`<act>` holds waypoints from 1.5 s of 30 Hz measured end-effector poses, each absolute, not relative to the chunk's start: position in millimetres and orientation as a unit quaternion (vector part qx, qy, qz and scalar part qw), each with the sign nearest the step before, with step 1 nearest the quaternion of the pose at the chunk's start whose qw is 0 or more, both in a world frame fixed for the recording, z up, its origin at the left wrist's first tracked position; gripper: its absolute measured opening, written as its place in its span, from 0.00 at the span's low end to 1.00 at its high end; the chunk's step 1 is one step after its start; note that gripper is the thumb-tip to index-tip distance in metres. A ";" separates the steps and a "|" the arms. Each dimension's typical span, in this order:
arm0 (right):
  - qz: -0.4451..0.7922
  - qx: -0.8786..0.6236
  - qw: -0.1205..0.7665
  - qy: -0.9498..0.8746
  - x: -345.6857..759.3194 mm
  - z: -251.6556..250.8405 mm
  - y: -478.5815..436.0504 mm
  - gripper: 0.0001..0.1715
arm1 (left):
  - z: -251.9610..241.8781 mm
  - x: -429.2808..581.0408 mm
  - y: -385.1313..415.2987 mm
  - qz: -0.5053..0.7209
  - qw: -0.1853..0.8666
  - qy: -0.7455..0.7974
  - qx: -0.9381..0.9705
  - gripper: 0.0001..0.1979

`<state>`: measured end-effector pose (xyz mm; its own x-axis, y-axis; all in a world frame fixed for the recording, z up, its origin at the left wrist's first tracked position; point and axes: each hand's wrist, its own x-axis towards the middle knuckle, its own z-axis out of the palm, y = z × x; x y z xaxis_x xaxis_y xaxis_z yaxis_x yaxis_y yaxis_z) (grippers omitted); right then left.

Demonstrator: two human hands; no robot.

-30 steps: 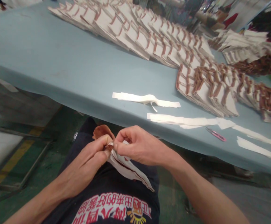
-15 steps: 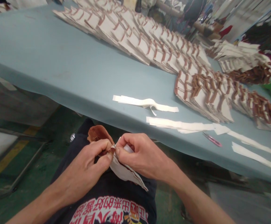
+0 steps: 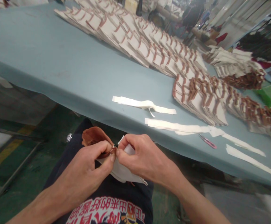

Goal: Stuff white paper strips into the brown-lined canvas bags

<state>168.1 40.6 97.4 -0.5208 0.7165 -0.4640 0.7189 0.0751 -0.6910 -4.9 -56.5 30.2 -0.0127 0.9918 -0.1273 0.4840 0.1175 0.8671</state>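
Note:
Over my lap I hold a sewn piece of brown leather and white fabric. My left hand is closed, its thumb and forefinger pinching the edge where brown meets white. Close beside it, my right hand is closed in a pinch on the white part of the same piece. The fingertips almost meet. Brown leather bulges up behind my left fingers, while the white fabric hangs below and between the hands. What lies right under the fingertips is partly hidden.
A blue-covered table runs across in front. On it lie white strips, pink thread snips and long overlapping rows of brown-and-white pieces. Further right stands a pile of similar pieces. A metal frame stands at lower left.
Both hands keep their pinch on the piece. The fingertips have drawn slightly apart at the seam, and the hanging white fabric has shifted and folded up a little. The view has turned slightly.

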 end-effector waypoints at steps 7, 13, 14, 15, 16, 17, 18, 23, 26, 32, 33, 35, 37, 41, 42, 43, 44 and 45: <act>-0.430 0.455 0.015 0.779 166.0 92.6 35.7 0.09 | 26.0 6.6 -56.0 0.329 0.281 0.654 0.621 0.10; -0.559 0.431 0.053 0.706 174.9 84.6 45.0 0.06 | 26.6 -7.7 -47.5 0.313 0.469 0.581 0.587 0.11; -0.588 0.431 0.053 0.683 176.5 82.9 46.6 0.05 | 26.5 -11.7 -44.9 0.310 0.493 0.568 0.582 0.11; -0.611 0.432 0.049 0.662 177.9 81.1 47.9 0.03 | 26.5 -15.7 -42.1 0.311 0.504 0.558 0.581 0.10; -0.628 0.433 0.045 0.645 179.2 79.1 49.0 0.03 | 26.6 -19.2 -39.3 0.314 0.505 0.551 0.585 0.10; -0.640 0.434 0.041 0.633 180.1 77.3 49.8 0.02 | 26.9 -22.2 -36.6 0.316 0.498 0.548 0.593 0.10; -0.648 0.433 0.037 0.626 180.6 76.0 50.4 0.02 | 27.6 -24.4 -34.4 0.317 0.486 0.546 0.605 0.10; -0.625 0.424 0.023 0.655 177.5 81.7 50.1 0.07 | 34.9 -22.0 -35.1 0.300 0.412 0.569 0.645 0.14; -0.558 0.433 0.019 0.708 173.6 90.7 47.1 0.13 | 35.0 -13.9 -44.3 0.292 0.374 0.604 0.640 0.16; -0.509 0.414 -0.013 0.754 173.0 89.8 36.8 0.14 | 25.0 1.7 -56.8 0.325 0.341 0.632 0.616 0.12; -0.495 0.411 -0.019 0.765 173.0 88.0 35.0 0.14 | 24.0 4.1 -56.6 0.331 0.337 0.630 0.617 0.11; -0.463 0.411 -0.025 0.785 172.6 84.4 32.5 0.15 | 23.0 8.1 -55.0 0.335 0.325 0.632 0.619 0.09; -0.444 0.420 -0.030 0.791 172.1 81.3 33.0 0.14 | 22.1 9.2 -53.5 0.324 0.328 0.638 0.618 0.08; -0.528 0.410 -0.002 0.744 175.2 76.6 43.1 0.12 | 16.3 0.2 -55.2 0.318 0.405 0.616 0.596 0.09; -0.561 0.400 0.013 0.725 176.6 75.8 46.4 0.12 | 14.2 -3.3 -56.4 0.322 0.425 0.605 0.591 0.09; -0.587 0.391 0.026 0.708 177.9 75.2 49.3 0.12 | 12.3 -6.7 -57.5 0.320 0.444 0.594 0.590 0.09; -0.604 0.384 0.034 0.698 179.0 74.8 51.6 0.12 | 10.6 -9.4 -58.5 0.315 0.459 0.586 0.589 0.08; -0.610 0.380 0.037 0.694 179.5 74.9 53.3 0.12 | 9.4 -11.3 -59.2 0.310 0.467 0.581 0.590 0.09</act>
<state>179.5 53.3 74.9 -0.7080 0.4831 -0.5151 0.5726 -0.0341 -0.8191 -11.3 -59.2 9.4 0.1324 0.9753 -0.1768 0.3964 0.1114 0.9113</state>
